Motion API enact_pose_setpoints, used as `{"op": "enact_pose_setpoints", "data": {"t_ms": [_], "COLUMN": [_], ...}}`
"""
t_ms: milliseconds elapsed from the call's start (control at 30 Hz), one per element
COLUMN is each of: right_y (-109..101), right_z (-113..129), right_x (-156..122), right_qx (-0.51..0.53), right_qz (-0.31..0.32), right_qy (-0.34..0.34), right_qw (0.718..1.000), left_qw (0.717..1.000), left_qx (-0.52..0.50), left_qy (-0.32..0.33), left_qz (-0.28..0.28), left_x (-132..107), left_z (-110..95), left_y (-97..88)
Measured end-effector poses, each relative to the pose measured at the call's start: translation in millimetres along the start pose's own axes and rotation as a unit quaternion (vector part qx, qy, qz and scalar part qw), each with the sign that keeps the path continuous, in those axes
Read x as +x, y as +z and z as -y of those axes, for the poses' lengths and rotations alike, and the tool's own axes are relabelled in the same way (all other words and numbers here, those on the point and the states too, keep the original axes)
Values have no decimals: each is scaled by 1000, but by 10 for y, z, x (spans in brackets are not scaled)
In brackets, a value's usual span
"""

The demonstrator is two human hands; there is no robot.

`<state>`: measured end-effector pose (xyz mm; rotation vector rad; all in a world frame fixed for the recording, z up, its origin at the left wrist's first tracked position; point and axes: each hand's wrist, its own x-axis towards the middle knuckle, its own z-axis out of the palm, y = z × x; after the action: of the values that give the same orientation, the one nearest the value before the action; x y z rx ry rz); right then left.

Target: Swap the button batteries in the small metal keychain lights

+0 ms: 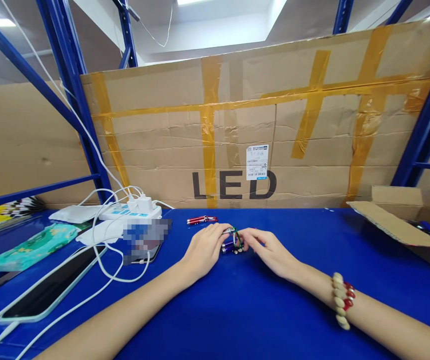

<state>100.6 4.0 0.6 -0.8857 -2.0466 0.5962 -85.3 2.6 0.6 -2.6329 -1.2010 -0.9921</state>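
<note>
My left hand (203, 250) and my right hand (269, 250) meet in the middle of the blue table (237, 310). Between their fingertips is a small bundle of keychain flashlights (233, 241), purple and red, with a green band around them. Both hands have fingers curled onto the bundle, which rests on the table. A single red keychain flashlight (201, 220) lies just behind my left hand. My right wrist wears a bead bracelet (341, 300).
A taped cardboard sheet marked LED (260, 135) stands behind the table. At left lie a power strip with chargers (132, 210), white cables, a phone (53, 287) and a teal packet (30, 247). An open cardboard box (410, 225) sits at right. Blue rack posts flank the table.
</note>
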Motion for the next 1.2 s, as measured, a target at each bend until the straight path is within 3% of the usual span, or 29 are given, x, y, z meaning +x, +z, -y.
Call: {"op": "enact_pose_setpoints", "data": {"t_ms": [200, 467, 833, 1200], "right_y": [52, 4, 6, 58], "right_z": [-8, -39, -53, -70], "right_x": [-6, 17, 24, 16], "right_qx": [-64, 24, 59, 20], "right_qz": [-13, -43, -95, -44], "right_qy": [-1, 11, 33, 6], "right_qw": [998, 999, 993, 999], "left_qw": [999, 1000, 999, 999], "left_qx": [-19, -13, -23, -27], "left_qy": [20, 19, -21, -15], "left_qz": [17, 9, 15, -27], "left_x": [-10, -28, -21, -26], "left_z": [-1, -48, -107, -17], "left_y": [5, -1, -39, 32]}}
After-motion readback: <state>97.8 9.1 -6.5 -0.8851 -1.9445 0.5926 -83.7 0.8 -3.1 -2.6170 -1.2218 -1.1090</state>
